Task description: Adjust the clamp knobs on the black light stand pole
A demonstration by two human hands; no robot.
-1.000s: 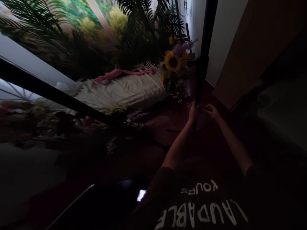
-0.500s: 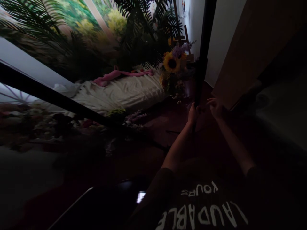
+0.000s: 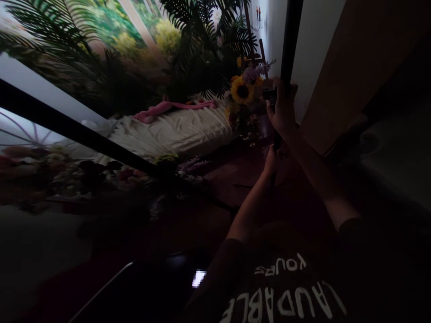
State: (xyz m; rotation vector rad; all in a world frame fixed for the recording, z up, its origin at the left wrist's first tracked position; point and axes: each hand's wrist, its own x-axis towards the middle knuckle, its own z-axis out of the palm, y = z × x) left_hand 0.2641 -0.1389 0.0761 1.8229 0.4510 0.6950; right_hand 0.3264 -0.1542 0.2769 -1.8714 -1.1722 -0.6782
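A tall black stand pole rises in front of me, leaning a little to the right at its top. Low on it, my left hand is closed around the shaft. Higher up, my right hand wraps the pole beside a dark knob or clamp, its thumb just below that fitting. Dim light hides the pole's foot and some of my fingers.
A second black pole crosses diagonally on the left. Beyond lie a cream-draped platform with a pink plush toy, sunflowers, palm fronds and more flowers. A brown panel stands at right.
My right hand has gone from hanging free beside the lower pole up to the knob, where it now grips the pole. My left hand stays in place on the shaft.
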